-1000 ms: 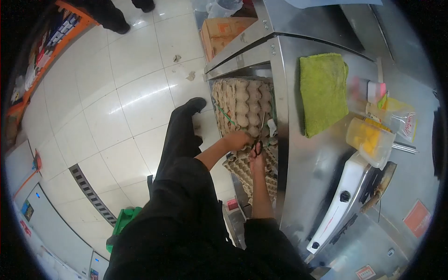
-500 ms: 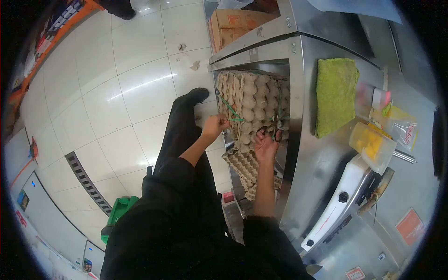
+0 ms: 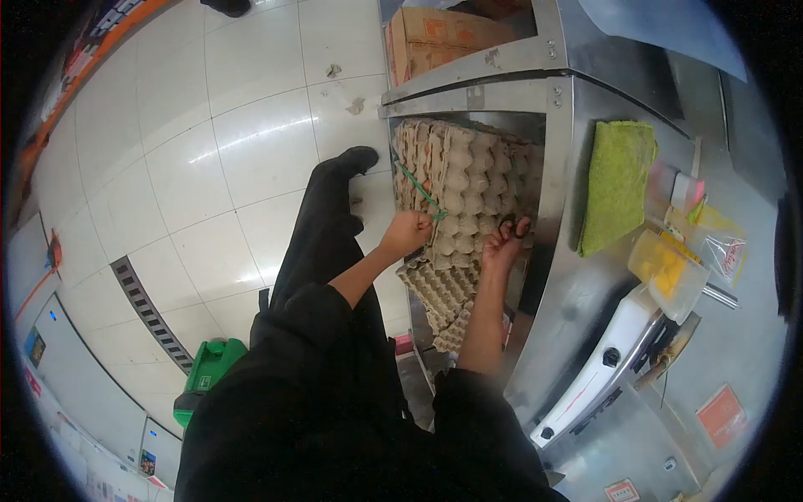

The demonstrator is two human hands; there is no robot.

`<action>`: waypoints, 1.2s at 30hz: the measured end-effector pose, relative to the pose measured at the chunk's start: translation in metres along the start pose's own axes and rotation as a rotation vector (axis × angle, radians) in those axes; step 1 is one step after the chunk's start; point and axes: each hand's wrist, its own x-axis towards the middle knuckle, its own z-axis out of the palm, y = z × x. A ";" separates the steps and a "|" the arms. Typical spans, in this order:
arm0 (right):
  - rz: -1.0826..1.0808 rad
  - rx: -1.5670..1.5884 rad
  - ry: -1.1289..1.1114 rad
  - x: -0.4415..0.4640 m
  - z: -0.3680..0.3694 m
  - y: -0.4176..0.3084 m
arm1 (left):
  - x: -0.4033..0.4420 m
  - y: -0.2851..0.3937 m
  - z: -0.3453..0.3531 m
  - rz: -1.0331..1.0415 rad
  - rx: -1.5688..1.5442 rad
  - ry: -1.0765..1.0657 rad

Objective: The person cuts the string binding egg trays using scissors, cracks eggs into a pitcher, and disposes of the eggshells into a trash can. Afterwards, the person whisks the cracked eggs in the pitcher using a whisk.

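Observation:
A stack of grey-brown egg trays (image 3: 468,184) stands in the steel cabinet's lower opening. My left hand (image 3: 406,233) is closed at the stack's left side, gripping a green strap (image 3: 422,191) that runs up along the trays. To the right, my right hand (image 3: 503,244) has its fingers in the dark handles of a pair of scissors (image 3: 510,226). The blades reach into shadow by the trays, and I cannot make out whether they touch anything. Below my hands lie looser egg trays (image 3: 439,289), tilted.
A cardboard box (image 3: 447,40) sits in the upper compartment. On the steel counter (image 3: 577,309) are a green cloth (image 3: 619,188), a plastic tub with yellow contents (image 3: 667,263) and a white appliance with knobs (image 3: 598,368). A green bin (image 3: 209,372) stands on the tiled floor.
My right hand and the scissors have moved right and slightly up, deeper into the shadow. My left hand has shifted slightly right, still on the strap. The view has tilted a little.

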 end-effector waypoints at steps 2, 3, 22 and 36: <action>-0.027 0.006 0.076 -0.001 0.004 -0.006 | -0.004 0.000 0.000 0.036 -0.018 -0.008; -0.027 0.083 0.008 -0.001 0.002 -0.010 | -0.006 0.000 -0.001 0.075 -0.030 -0.017; -0.564 -1.847 0.394 -0.001 -0.059 0.002 | -0.053 -0.079 -0.175 -0.449 0.287 0.385; -0.460 -0.869 0.729 -0.031 -0.152 -0.032 | 0.030 0.016 -0.064 -0.124 0.366 -0.062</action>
